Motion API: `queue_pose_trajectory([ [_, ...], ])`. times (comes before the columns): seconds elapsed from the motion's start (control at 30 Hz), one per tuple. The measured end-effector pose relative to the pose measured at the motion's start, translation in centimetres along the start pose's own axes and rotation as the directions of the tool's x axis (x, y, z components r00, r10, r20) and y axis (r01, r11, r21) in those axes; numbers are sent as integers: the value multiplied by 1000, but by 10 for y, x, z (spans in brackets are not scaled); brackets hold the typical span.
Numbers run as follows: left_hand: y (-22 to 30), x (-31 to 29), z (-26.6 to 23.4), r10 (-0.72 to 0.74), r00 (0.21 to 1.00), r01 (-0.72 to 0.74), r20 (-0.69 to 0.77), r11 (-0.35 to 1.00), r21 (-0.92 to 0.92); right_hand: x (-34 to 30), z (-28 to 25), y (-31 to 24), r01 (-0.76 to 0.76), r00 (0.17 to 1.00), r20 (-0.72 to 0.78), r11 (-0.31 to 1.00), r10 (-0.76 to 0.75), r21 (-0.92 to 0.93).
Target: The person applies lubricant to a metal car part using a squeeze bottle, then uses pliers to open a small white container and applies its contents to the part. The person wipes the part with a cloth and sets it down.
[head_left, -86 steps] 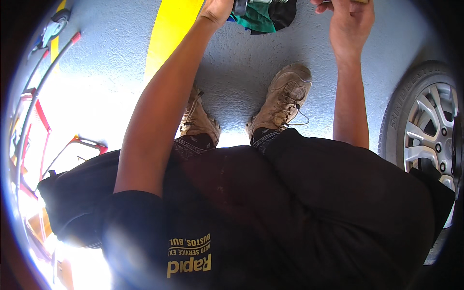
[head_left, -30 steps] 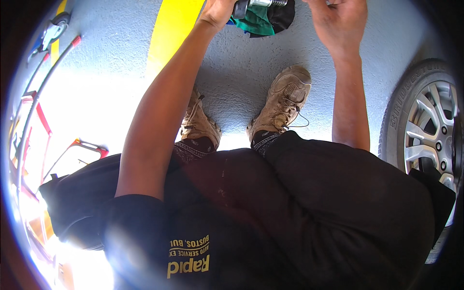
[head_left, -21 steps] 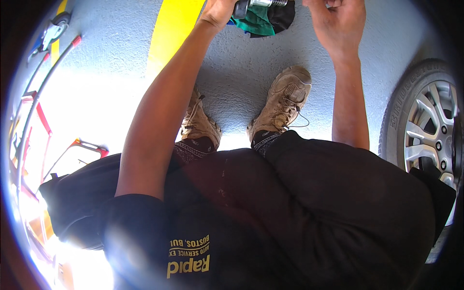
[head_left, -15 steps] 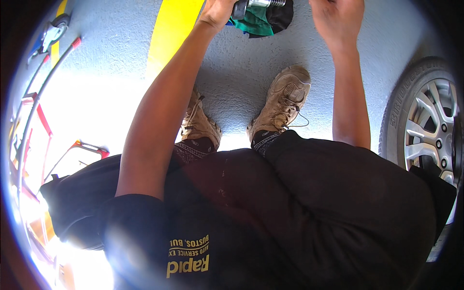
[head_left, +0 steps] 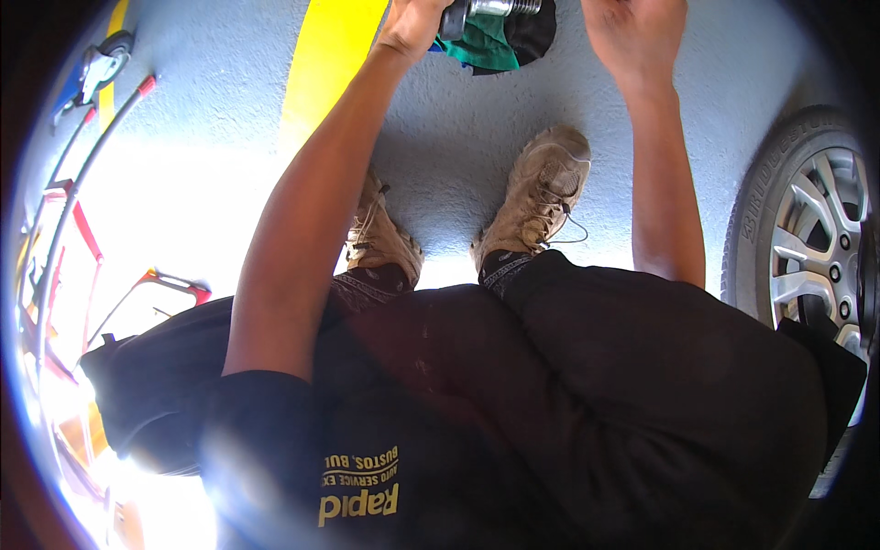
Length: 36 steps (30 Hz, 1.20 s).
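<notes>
Clothing, dark and marked with yellow lettering, fills the near area: shirt [head_left: 358, 486] nearest, trousers [head_left: 596, 367] just beyond; left forearm [head_left: 298, 238] and right forearm [head_left: 667, 202] extend toward the far edge, well apart; a silver-spoked wheel with a dark tyre [head_left: 819, 243] stands at the right, partly covered by the clothing, its mounting not verifiable; red-and-grey frames [head_left: 81, 220] occupy the left, partly lost in glare. Farther in, two tan shoes [head_left: 545, 179] rest on the grey floor [head_left: 440, 151], between the forearms; a yellow stripe [head_left: 332, 64] runs beyond the left forearm; a caster wheel [head_left: 105, 66] sits at far left.

At the far edge, left hand [head_left: 414, 26] meets the dark end of a threaded metal part [head_left: 495, 7] and appears to grip it, fingertips cut off by the frame; the part points right, toward the other hand, with a green and black cloth bundle [head_left: 500, 46] showing just below it. Right hand [head_left: 639, 38] is apart from the part, fingers bent; whether it grasps anything cannot be told.

Progress, as judged: the part is in hand and work on it appears unfinished; the visible threads are bare; what is complete or outstanding beyond the frame edge cannot be determined.
</notes>
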<state>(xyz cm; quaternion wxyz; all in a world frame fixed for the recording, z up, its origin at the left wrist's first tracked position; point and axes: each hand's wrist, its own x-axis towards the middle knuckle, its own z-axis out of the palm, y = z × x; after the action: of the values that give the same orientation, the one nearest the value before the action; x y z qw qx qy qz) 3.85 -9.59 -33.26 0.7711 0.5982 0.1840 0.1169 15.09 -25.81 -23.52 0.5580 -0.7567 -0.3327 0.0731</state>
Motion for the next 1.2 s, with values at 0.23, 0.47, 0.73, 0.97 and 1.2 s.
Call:
queue_pose_trajectory([
  [0.23, -8, -4, -5, 15, 1000, -15, -8, 998, -68, -12, 7, 26, 45, 998, 25, 983, -50, 175],
  [0.47, -11, -3, -4, -10, 1000, 9, -8, 994, -113, -10, 8, 21, 22, 1000, -18, 986, -20, 168],
  [0.73, -6, -4, -6, -12, 1000, 12, 6, 998, -59, 10, 17, 23, 21, 999, -45, 986, -13, 166],
  [0.97, -7, -1, 1, 0, 1000, 0, 9, 997, -74, 16, 9, 20, 57, 995, -87, 991, -47, 118],
  [1.2, -3, 1, 4, -9, 1000, 10, 23, 999, -31, 13, 2, 9, -118, 991, -49, 982, 126, 145],
])
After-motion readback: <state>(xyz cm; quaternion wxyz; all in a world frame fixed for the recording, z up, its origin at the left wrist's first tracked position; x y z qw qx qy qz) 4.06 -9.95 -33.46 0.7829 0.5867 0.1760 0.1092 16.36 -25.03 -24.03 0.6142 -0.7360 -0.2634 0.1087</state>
